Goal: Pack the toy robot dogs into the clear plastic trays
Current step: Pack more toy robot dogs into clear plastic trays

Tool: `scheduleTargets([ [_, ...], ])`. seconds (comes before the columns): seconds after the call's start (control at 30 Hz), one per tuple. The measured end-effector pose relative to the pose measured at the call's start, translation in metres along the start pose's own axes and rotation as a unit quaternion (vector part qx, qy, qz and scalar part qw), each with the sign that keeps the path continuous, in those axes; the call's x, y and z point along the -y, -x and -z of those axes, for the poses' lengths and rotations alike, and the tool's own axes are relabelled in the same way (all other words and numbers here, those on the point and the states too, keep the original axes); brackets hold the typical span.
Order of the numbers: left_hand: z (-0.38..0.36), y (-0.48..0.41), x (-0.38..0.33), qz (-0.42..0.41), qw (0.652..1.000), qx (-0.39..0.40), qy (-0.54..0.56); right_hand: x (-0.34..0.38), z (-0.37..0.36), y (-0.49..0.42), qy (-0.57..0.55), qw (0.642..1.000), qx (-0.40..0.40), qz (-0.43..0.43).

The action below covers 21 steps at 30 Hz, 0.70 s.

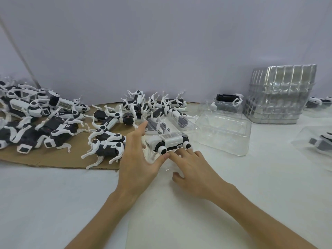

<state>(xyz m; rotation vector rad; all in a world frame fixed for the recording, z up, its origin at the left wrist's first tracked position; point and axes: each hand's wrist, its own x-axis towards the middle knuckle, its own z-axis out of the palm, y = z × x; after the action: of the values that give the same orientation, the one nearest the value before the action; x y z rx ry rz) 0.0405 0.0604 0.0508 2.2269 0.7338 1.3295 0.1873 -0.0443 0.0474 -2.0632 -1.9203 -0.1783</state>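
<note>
A white and black toy robot dog (168, 141) lies in a clear plastic tray (152, 155) at the middle of the table. My left hand (140, 159) is at the tray's left side, fingers straight, thumb tip touching the dog's near round joint. My right hand (190, 169) lies just in front of the tray, its straight fingertips touching the dog's front edge. A second clear tray (224, 133) sits empty to the right. Several loose robot dogs (106, 141) lie heaped on a cardboard sheet (45, 159) at the left.
A tall stack of clear trays (280, 94) stands at the back right. A tray holding a dog (227, 103) sits behind the empty one. More packed trays (319, 142) lie at the right edge. A white cloth (53, 203) covers the table.
</note>
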Motion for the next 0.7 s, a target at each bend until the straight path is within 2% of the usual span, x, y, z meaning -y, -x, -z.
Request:
scheduleTargets([
  [0.17,-0.001,-0.002,-0.003,-0.029,0.999,-0.022,-0.002,-0.001,0.004,-0.002,-0.013,0.999,-0.032,-0.002],
  [0.33,0.005,-0.003,-0.006,0.010,1.000,-0.022,0.011,-0.001,0.010,0.000,-0.040,0.998,-0.046,0.015],
  [0.4,0.007,-0.004,-0.005,0.038,0.996,-0.027,0.071,0.000,0.014,0.000,-0.083,0.993,-0.084,0.028],
  [0.5,0.011,-0.006,-0.009,0.091,0.980,-0.028,0.173,0.001,0.019,0.001,-0.134,0.973,-0.187,0.030],
  [0.57,0.010,-0.008,-0.009,0.147,0.964,-0.008,0.222,0.000,0.024,0.001,-0.146,0.950,-0.274,0.038],
  [0.63,0.009,-0.009,-0.010,0.240,0.922,0.037,0.300,-0.001,0.030,0.001,-0.143,0.927,-0.343,0.053],
  [0.7,0.006,-0.009,-0.013,0.331,0.874,0.084,0.347,0.000,0.035,0.000,-0.133,0.926,-0.350,0.056],
])
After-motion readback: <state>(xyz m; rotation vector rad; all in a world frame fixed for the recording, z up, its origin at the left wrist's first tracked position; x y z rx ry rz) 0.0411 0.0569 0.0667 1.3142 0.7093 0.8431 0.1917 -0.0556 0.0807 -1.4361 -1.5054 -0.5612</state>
